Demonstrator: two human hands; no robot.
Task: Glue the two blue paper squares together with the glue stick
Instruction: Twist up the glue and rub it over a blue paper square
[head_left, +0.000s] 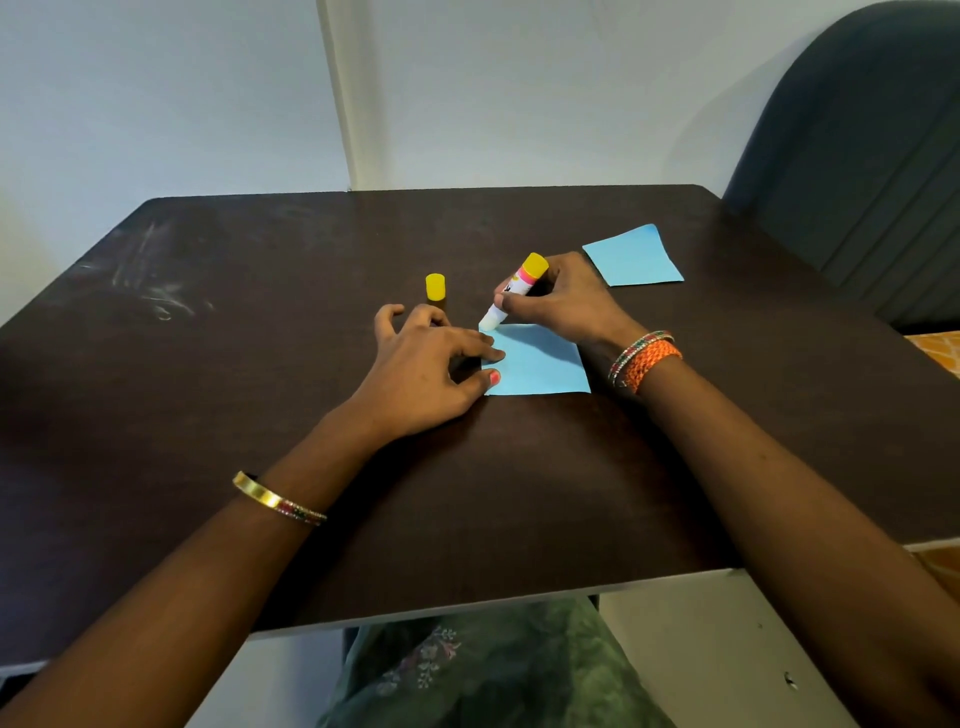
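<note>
The gluing step is under way. The left hand (431, 364) is pressing the near blue square (537, 361) flat against the counter (260, 364), fingers spread and fairly straight. Behind it, the yellow cap (435, 287) is standing upright. The right hand (563, 299) is gripping the glue stick (511, 293), fingers curled around it, tip touching the square's far left corner. Next, probably, strokes across the sheet, then fetching the second square (635, 257), lying well apart to the right.

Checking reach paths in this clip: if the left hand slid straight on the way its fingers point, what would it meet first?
The left hand points rightward across the near blue paper square, which its fingertips already press. Going on, it would probably meet the right hand or its wrist; depth is unclear.
</note>
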